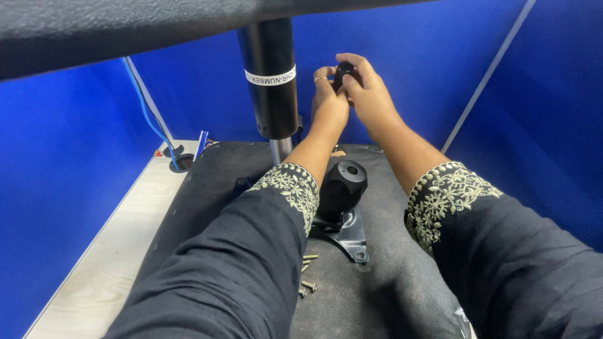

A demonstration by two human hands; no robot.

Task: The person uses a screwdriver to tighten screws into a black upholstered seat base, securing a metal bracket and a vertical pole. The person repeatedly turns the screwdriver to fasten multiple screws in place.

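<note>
Both forearms reached up from the bottom of the frame toward upper center, sleeves black with pale embroidered cuffs. The left hand [329, 100] and right hand [366, 88] met just right of the black cylinder [270, 75] — fingers of both curled around a small black knob [344, 74], held between them. The left hand wore a ring on one finger. The right hand's fingers wrapped over the knob's top and right side, the left hand pressed in from the left; both were closed on it, not spread.

The knob was dark, rounded, mostly hidden by fingers — exact shape hard to tell. It sat in upper center of the frame, above the black padded seat base [389, 270].

Below the wrists, center frame, a black mechanism housing [342, 185] stood on a metal bracket plate [350, 238]. A few loose screws [306, 270] lay lower center on the pad. A pale wooden tabletop [107, 257] showed at lower left, blue partition walls [63, 163] behind.
</note>
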